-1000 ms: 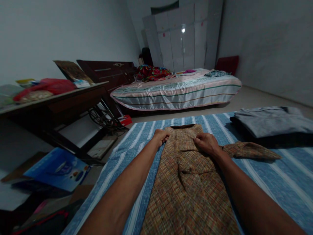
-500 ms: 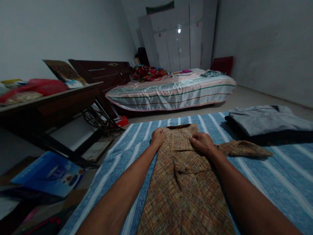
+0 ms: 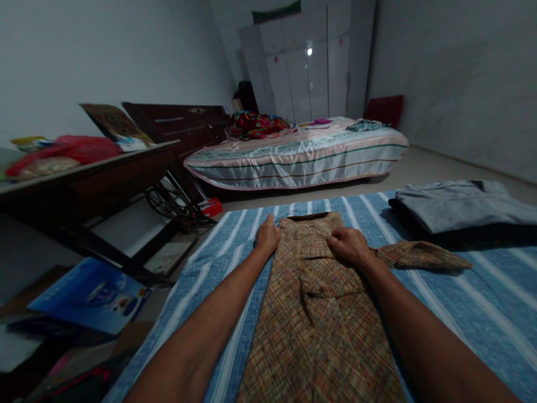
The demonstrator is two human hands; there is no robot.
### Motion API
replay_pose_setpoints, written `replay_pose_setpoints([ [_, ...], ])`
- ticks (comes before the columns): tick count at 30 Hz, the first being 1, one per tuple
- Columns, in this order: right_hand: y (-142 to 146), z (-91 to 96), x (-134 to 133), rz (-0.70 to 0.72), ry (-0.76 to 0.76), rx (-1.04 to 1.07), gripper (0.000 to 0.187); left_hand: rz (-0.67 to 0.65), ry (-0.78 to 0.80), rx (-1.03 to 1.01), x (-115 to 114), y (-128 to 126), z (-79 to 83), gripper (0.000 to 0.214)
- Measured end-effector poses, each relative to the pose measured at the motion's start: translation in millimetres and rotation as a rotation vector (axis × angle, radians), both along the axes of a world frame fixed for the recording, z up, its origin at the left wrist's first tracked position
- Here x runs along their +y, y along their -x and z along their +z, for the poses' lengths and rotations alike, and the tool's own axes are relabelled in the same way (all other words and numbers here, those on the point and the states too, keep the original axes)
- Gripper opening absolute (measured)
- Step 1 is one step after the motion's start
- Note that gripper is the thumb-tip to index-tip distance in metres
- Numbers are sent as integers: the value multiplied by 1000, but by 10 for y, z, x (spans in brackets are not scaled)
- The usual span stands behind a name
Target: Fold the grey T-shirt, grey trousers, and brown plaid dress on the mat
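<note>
A brown plaid shirt (image 3: 323,313) lies flat on a blue and white striped cloth (image 3: 482,302), collar end away from me. One sleeve (image 3: 419,256) sticks out to the right. My left hand (image 3: 267,235) rests on the shirt's left shoulder edge, fingers curled down onto the fabric. My right hand (image 3: 349,245) is closed on the cloth near the collar, just right of the middle. Both forearms stretch out over the shirt.
Folded grey clothes (image 3: 457,210) lie on the striped cloth at the right. A dark wooden table (image 3: 96,179) with bags on it stands at the left, a blue packet (image 3: 90,294) on the floor below. A low bed (image 3: 297,154) and white wardrobes (image 3: 302,67) stand beyond.
My left hand has shifted slightly from a tight grip on the shoulder to lying flatter on the edge. My right hand has stayed near the collar. The view has swayed a little.
</note>
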State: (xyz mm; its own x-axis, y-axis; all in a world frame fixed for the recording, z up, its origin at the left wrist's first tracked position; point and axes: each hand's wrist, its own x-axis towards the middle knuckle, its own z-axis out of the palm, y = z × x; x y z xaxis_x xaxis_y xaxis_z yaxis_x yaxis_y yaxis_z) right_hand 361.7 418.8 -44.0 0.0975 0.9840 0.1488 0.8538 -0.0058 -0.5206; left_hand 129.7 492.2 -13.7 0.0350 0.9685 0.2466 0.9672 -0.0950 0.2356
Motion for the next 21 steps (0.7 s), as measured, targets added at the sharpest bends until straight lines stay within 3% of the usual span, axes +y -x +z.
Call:
replay_pose_setpoints([
  [5, -2, -8, 0, 1, 4, 3, 25, -122, -19, 52, -214, -212, 133, 25],
  [9, -5, 19, -20, 14, 10, 6, 26, -253, 80, 80, -344, -362, 1, 28],
  [14, -20, 35, 1, 23, 25, 14, 25, -258, 207, 116, -365, -334, -218, 48],
  [21, -17, 89, -17, 9, 61, 14, 25, -253, 304, 149, -326, -327, -192, 55],
])
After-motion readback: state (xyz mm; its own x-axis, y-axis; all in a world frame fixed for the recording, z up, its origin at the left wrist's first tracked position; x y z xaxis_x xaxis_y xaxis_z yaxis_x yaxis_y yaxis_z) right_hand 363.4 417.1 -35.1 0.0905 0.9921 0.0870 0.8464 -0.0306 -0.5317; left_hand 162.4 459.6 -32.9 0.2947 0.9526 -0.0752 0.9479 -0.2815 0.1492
